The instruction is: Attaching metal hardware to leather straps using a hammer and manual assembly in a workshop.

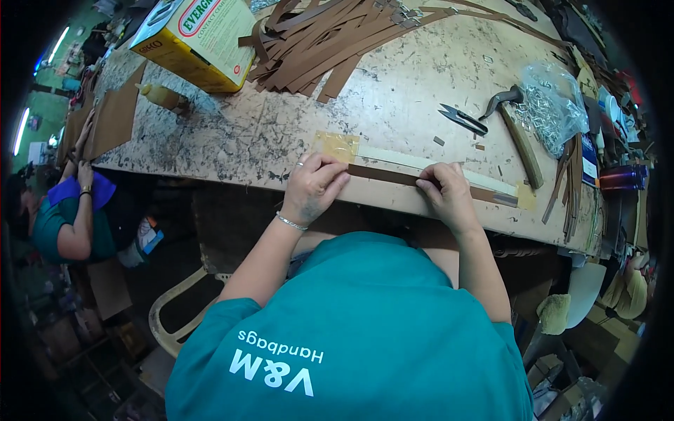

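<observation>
A brown leather strap [382, 175] lies along the near edge of the workbench, beside a pale straight strip [407, 160]. Yellowish tape [339, 146] covers the left end of the pale strip, and another piece of tape [526, 197] sits at its right end. My left hand [316, 186] pinches the strap's left end, thumb and forefinger together. Farther along, my right hand [447, 196] is closed on the strap with bent fingers. Past my right hand the strap runs on toward the right tape, where a short greyish piece [505, 199] lies.
Thread snips [465, 119], a wooden-handled hammer [521, 144] and a clear bag of metal hardware [551, 105] lie at the right. Behind are a large can [200, 45], a small bottle [163, 96] and piled brown straps [337, 45]. Another person [74, 210] works at the left.
</observation>
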The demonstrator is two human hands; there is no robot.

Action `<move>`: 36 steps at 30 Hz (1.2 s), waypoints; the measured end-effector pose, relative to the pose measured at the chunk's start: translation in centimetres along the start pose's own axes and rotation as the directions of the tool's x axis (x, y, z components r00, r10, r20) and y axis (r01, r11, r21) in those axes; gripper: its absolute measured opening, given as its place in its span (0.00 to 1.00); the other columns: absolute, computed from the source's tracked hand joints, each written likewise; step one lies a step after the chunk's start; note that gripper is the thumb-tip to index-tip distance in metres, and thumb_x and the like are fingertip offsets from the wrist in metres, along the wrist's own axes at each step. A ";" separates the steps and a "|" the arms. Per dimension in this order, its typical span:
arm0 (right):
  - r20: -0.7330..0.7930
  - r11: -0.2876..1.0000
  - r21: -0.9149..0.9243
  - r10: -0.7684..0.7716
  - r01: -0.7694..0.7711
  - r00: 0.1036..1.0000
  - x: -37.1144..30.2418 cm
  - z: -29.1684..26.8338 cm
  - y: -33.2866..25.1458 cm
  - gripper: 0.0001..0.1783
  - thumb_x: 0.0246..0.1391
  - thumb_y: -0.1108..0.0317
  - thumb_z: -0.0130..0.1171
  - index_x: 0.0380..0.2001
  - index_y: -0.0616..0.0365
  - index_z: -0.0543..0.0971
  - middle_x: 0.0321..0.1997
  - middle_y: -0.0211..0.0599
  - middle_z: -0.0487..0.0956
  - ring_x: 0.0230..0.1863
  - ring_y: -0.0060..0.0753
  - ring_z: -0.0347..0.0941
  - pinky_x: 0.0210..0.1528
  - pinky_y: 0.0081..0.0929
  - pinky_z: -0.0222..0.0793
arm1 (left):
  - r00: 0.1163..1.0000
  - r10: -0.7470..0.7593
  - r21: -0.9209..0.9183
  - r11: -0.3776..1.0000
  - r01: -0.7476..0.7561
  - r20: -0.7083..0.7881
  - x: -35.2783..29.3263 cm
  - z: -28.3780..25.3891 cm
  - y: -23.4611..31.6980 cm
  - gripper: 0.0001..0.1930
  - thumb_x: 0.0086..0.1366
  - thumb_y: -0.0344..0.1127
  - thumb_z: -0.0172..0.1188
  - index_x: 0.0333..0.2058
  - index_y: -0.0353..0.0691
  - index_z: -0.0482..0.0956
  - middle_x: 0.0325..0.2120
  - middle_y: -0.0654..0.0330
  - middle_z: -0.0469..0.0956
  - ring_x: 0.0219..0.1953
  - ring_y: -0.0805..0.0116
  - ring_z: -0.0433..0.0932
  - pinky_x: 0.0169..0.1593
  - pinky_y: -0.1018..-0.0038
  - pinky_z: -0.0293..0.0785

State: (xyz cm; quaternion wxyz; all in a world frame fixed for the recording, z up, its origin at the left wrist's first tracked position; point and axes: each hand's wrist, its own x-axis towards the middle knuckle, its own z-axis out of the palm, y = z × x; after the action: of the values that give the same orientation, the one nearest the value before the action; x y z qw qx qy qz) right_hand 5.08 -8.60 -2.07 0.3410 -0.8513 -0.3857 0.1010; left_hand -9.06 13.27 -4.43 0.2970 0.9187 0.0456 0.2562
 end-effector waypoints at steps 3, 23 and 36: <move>-0.033 1.000 -0.011 0.022 -0.022 0.999 0.7 0.4 -0.2 0.06 0.41 0.68 0.61 0.24 0.54 0.75 0.25 0.32 0.76 0.33 0.39 0.68 0.37 0.35 0.63 | 1.000 -0.012 -0.025 1.000 0.012 -0.020 0.1 0.0 -0.2 0.07 0.49 0.29 0.64 0.28 0.38 0.78 0.27 0.59 0.73 0.30 0.62 0.71 0.35 0.71 0.68; -0.017 0.958 -0.260 0.122 -0.122 0.992 0.3 -0.5 -0.2 0.13 0.41 0.60 0.61 0.32 0.51 0.77 0.39 0.37 0.74 0.42 0.41 0.67 0.43 0.41 0.63 | 0.994 -0.004 0.102 0.995 -0.008 0.114 0.8 0.2 1.1 0.15 0.50 0.24 0.57 0.38 0.44 0.80 0.27 0.58 0.70 0.30 0.63 0.69 0.34 0.70 0.67; -0.346 0.810 -0.460 0.213 -0.364 0.913 -8.5 -1.1 4.3 0.37 0.49 0.40 0.47 0.58 0.47 0.62 0.64 0.54 0.50 0.66 0.56 0.41 0.55 0.71 0.41 | 0.990 -0.002 0.061 0.998 -0.007 0.141 0.4 0.6 0.4 0.13 0.56 0.23 0.56 0.41 0.35 0.78 0.29 0.59 0.67 0.30 0.69 0.67 0.33 0.77 0.65</move>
State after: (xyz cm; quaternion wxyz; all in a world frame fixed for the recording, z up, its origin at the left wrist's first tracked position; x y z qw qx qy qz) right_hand 2.22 -17.31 -4.86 0.1317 -0.9655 -0.2114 -0.0755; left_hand -8.39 12.72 -4.43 0.2710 0.9432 0.0312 0.1894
